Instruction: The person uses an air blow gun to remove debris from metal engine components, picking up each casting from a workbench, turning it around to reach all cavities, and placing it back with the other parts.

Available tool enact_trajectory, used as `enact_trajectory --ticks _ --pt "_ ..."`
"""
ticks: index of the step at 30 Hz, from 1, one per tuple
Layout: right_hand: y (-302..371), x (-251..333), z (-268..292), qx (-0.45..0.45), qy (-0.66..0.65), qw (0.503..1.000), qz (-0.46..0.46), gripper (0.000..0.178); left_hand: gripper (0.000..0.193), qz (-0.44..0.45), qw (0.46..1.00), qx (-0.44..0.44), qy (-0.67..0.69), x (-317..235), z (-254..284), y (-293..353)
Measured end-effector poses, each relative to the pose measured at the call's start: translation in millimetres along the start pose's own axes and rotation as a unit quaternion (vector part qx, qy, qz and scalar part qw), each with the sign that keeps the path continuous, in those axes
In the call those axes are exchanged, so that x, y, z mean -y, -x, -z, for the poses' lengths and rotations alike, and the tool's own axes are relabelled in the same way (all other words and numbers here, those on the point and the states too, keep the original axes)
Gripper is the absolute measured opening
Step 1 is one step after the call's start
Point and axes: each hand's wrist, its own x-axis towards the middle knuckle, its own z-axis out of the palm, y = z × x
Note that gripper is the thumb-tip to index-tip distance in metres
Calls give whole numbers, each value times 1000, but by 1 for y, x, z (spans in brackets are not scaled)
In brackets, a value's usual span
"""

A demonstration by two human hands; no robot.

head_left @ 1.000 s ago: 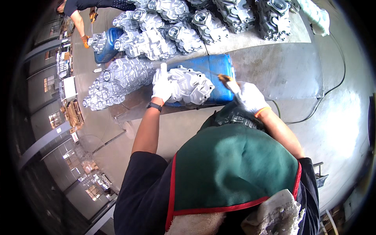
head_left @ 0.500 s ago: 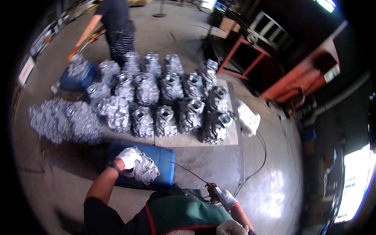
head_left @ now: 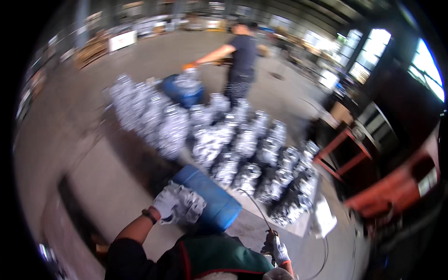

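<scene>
My left hand point(head_left: 165, 204), in a white glove, grips the edge of a grey metal housing casting point(head_left: 190, 205). The casting overlaps the near left side of a blue plastic drum point(head_left: 210, 196) lying on its side; whether it rests on the drum I cannot tell. Lower right, my gloved right hand point(head_left: 281, 252) is closed around the dark handle of what looks like an air blow gun point(head_left: 269, 234). Its long thin rod points up and left, toward the castings. Motion blur softens the scene.
Several rows of upright castings point(head_left: 245, 140) stand on a low table beyond the drum. A co-worker point(head_left: 241, 60) reaches with an orange glove to a casting on another blue drum point(head_left: 184, 91). A white sack point(head_left: 323, 217), a hose point(head_left: 325, 259) and a red metal frame point(head_left: 345, 154) are at right.
My view has swung left and up, so the rows and drum appear tilted. My left hand still grips the casting, which now sits nearer the drum's left edge. My right hand still holds the tool.
</scene>
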Motion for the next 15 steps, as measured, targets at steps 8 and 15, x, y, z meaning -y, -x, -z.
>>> enact_trajectory --ticks 8,15 --pt "56 14 77 -341 496 609 -516 56 23 450 890 11 66 -90 45 212" --pt "-25 -89 45 -180 498 582 -617 53 54 738 657 45 144 -155 82 364"
